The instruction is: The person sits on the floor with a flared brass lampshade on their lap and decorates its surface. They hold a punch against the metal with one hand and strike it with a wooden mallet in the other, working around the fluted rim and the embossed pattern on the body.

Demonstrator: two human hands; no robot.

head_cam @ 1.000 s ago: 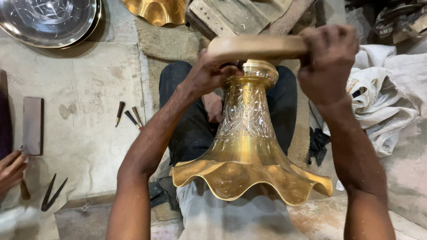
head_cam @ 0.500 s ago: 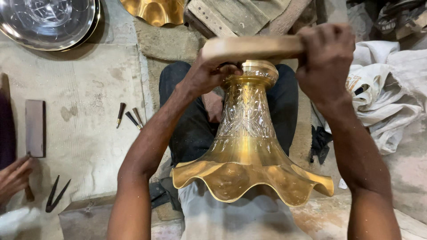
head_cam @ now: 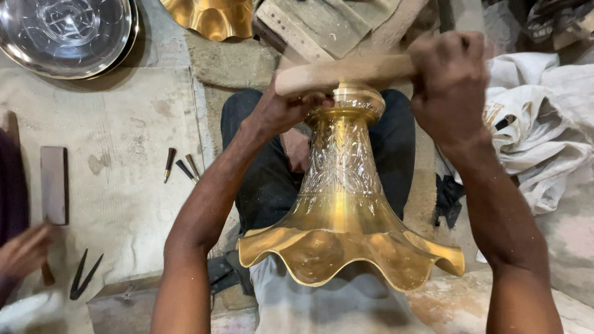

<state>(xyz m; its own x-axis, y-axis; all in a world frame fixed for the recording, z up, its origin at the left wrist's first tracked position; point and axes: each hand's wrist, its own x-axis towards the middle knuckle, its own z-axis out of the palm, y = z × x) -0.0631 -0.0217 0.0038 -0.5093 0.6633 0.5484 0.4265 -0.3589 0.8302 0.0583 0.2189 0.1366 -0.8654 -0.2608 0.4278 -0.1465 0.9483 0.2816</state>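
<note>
**Brass flared vessel held between the knees, wooden piece pressed across its neck**

Dusty workshop floor [head_cam: 124, 154] lies pale and bare in patches around the seated person. Nearest the camera, the scalloped rim of the brass vessel [head_cam: 343, 204] spreads wide over the lap — its wavy edge overhangs both thighs and leaves little room below the forearms. From that rim the engraved body narrows upward to a rounded neck, which sits just under both grips.

Left hand [head_cam: 281, 111] is wrapped tight about the neck and the near end of the wooden piece [head_cam: 346, 71], fingers hidden behind it. Right hand [head_cam: 451, 86] is clenched in a full fist on the other end; it looks blurred. The wood lies crosswise, touching the top of the neck.

Left of the grips, well apart, three small punches [head_cam: 180, 167] lie on the floor, then a dark block [head_cam: 54, 184] and black shears [head_cam: 83, 277] beside another person's hand [head_cam: 25, 250]. Right of the grips, crumpled white cloth [head_cam: 544, 142] crowds close. Beyond — a steel tray [head_cam: 62, 34], a second brass rim [head_cam: 210, 15] and wooden planks [head_cam: 328, 21].
</note>
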